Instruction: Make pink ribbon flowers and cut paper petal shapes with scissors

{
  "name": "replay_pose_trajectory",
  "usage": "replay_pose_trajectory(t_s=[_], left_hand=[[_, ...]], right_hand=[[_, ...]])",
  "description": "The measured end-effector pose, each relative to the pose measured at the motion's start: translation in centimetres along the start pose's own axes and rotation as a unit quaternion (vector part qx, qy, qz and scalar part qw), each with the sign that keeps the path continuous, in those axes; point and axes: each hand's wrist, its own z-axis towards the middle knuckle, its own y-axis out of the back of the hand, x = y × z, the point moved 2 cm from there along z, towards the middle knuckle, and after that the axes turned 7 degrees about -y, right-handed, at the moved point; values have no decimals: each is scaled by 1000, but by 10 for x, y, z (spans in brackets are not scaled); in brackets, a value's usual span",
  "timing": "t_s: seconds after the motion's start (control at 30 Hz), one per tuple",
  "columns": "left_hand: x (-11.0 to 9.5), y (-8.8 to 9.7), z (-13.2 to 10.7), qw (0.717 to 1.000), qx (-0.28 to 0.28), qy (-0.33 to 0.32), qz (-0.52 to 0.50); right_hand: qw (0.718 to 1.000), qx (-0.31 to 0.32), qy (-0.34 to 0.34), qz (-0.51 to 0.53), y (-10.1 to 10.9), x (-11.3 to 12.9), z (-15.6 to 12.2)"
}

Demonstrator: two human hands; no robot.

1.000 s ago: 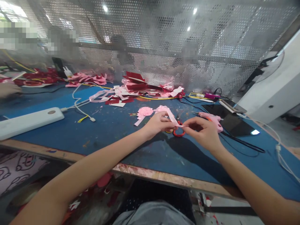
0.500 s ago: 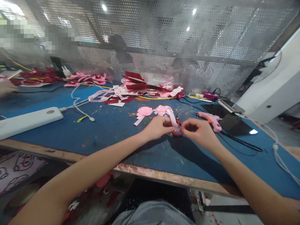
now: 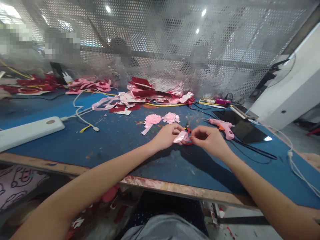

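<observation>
Both hands meet over the middle of the blue table (image 3: 120,140). My left hand (image 3: 167,136) pinches a pink paper strip (image 3: 182,137) that is curled into a small roll. My right hand (image 3: 209,140) is closed on the other end of the same strip, fingertips touching it. Red-handled scissors (image 3: 188,133) lie on the table just behind the hands, mostly hidden by them. Two finished pink paper flowers (image 3: 153,119) lie a little farther back. A pink glue gun (image 3: 222,126) rests to the right of my right hand.
A white power bank (image 3: 27,128) with a cable lies at the left. Piles of red and pink paper scraps (image 3: 145,93) line the back of the table. A dark tablet (image 3: 242,128) and cables sit at the right. A perforated metal screen (image 3: 175,43) stands behind, with blurred people beyond it.
The long pink strip that stood up from my left hand has been wound down into a small roll between the hands. Both hands moved closer together and slightly lower.
</observation>
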Motion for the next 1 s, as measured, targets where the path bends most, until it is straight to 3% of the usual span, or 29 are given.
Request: replay_pose_trajectory(t_s=[0.43,0.8,1.0], left_hand=[[1,-2,-3,986,-10,142,-83],[-1,-4,-4,993,-69,76,-56],[0,-4,-4,997,-38,50,-48]], right_hand=[[999,5,-18,35,-1,-2,2],[997,23,-39,64,-4,-7,4],[997,16,-32,63,-4,-5,3]])
